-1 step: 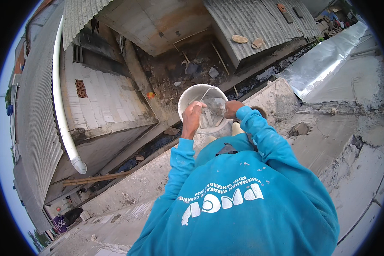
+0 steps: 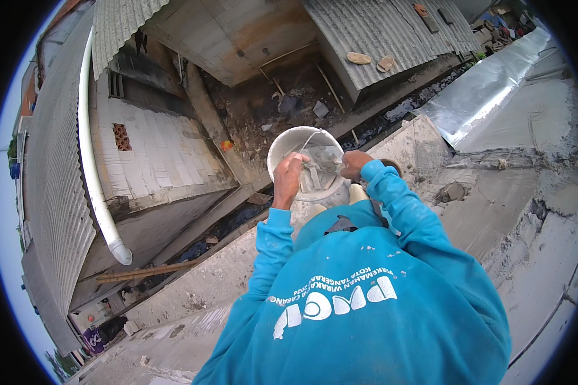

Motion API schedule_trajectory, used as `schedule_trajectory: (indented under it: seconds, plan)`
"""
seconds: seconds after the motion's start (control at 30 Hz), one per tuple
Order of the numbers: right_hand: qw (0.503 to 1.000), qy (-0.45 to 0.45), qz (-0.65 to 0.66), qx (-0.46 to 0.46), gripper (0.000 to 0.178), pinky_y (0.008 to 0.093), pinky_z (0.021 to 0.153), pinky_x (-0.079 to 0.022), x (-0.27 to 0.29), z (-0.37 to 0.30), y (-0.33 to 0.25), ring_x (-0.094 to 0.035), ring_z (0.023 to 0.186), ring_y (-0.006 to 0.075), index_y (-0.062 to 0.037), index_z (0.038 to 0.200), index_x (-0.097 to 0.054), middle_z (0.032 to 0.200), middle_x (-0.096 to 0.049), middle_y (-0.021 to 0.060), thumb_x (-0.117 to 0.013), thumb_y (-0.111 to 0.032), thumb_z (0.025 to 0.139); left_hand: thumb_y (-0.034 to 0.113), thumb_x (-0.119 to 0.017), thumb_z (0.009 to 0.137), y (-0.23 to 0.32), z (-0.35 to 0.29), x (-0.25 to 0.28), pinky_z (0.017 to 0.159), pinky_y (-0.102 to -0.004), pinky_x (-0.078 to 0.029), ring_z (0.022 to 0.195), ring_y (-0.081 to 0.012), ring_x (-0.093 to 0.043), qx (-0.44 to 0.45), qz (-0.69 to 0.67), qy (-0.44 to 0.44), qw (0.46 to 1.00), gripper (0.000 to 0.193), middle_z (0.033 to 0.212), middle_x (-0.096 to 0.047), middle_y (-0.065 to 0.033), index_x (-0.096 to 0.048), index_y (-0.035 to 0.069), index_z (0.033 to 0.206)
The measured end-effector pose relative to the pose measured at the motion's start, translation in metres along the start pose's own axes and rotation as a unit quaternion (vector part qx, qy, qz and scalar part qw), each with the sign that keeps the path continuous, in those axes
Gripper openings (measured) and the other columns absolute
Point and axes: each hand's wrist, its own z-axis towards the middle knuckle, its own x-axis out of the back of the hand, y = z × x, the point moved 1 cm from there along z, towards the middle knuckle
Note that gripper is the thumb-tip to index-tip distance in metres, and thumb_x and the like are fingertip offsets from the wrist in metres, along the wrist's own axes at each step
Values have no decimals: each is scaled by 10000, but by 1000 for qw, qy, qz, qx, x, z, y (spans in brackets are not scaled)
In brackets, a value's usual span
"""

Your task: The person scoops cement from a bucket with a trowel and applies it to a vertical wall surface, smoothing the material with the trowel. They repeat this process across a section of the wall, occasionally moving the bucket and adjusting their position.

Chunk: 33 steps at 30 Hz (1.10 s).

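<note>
A whitish bucket (image 2: pixel 280 149) with a thin wire handle (image 2: pixel 309 139) stands in front of my body. Several pale flat pieces (image 2: pixel 315 178) lie in it. A see-through sheet that looks like thin plastic (image 2: pixel 327 155) stretches over the bucket's mouth between my hands. At the bucket's left side, my left hand (image 2: pixel 288 179) is closed, its fingertips pinching the sheet's left edge near the handle. My right hand (image 2: pixel 355 165) is closed at the right rim, with the sheet's other edge in its fingers. Its fingertips are partly hidden.
Beneath me runs a rough concrete ledge (image 2: pixel 221 282). Beyond it lies a drop to a littered yard (image 2: pixel 295 109). A white pipe (image 2: pixel 93 160) and corrugated roofs (image 2: pixel 379 38) are at the left and far side. Shiny metal sheeting (image 2: pixel 488 90) and a rubble lump (image 2: pixel 453 192) are at the right.
My right hand has shifted slightly to the right and turned a little. My left hand and the bucket stay almost in place.
</note>
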Motion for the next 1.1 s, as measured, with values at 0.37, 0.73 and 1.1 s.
schedule_trajectory:
  seconds: [0.37,0.73,1.1]
  plan:
    - [961,208,178,41,450,476,878,-493,-70,-26,66,-614,1002,417,-84,1164,-591,1049,-656,220,-622,-339,794,248,-488,974,9,35,-10,540,-218,-292,595,-48,-365,-30,-38,-9,999,279,672,-436,56,-691,61,937]
    - [904,371,211,6,429,533,763,-475,-120,-45,124,-614,881,416,-103,1159,-546,904,-656,195,-661,-297,795,233,-466,977,4,76,-55,544,-240,-333,568,-75,-373,55,-64,5,996,244,652,-425,38,-617,43,953]
    - [822,426,296,-237,407,552,764,-476,-131,-52,220,-593,891,468,-84,1166,-506,976,-639,233,-650,-239,819,259,-464,975,-42,95,-89,578,-249,-353,574,-85,-377,151,-143,70,976,217,644,-422,39,-537,94,855]
